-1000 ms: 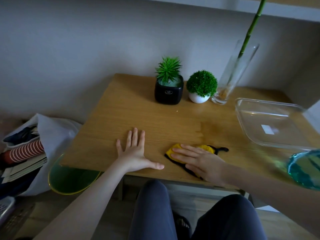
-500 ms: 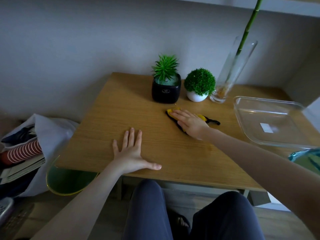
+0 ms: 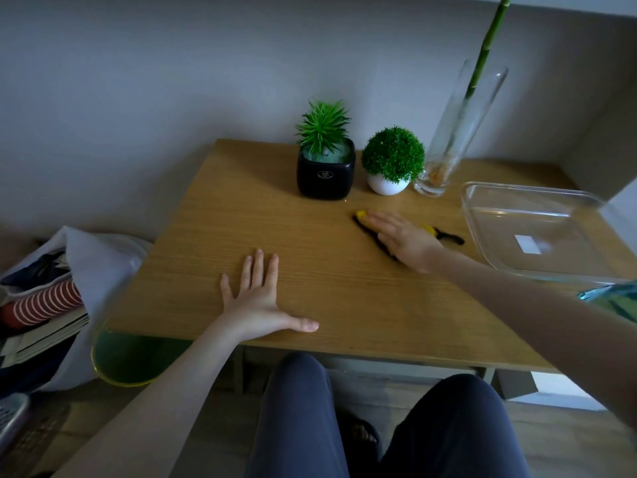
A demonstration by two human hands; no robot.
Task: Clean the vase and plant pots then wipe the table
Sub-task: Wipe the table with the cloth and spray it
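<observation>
Table (image 3: pixel 262 215): one, rectangular, of light wood with a fine straight grain, standing against a grey wall and carrying everything below. One clear glass dish (image 3: pixel 537 236), shallow and rectangular with rounded corners, is sitting at the table's right side, a white label showing through its base. One tall glass vase (image 3: pixel 455 139), a narrow clear tube, is leaning in this wide-angle view at the back right; a single green stalk (image 3: pixel 489 39) is rising out of it, and pale brown matter is lying in its bottom. Two plant pots are standing just left of the vase: a glossy black square pot (image 3: pixel 325 175) bearing a spiky green plant, and beside it a smaller round white pot (image 3: pixel 386 184) bearing a dense ball of small leaves. One cloth (image 3: pixel 444 234), yellow with dark edging and a soft nap, is lying in front of the white pot. The right hand (image 3: pixel 401 238) is pressing flat on the cloth, fingers straight and together. The left hand (image 3: pixel 258 298) is resting flat on bare wood near the front edge, fingers spread, holding nothing.
</observation>
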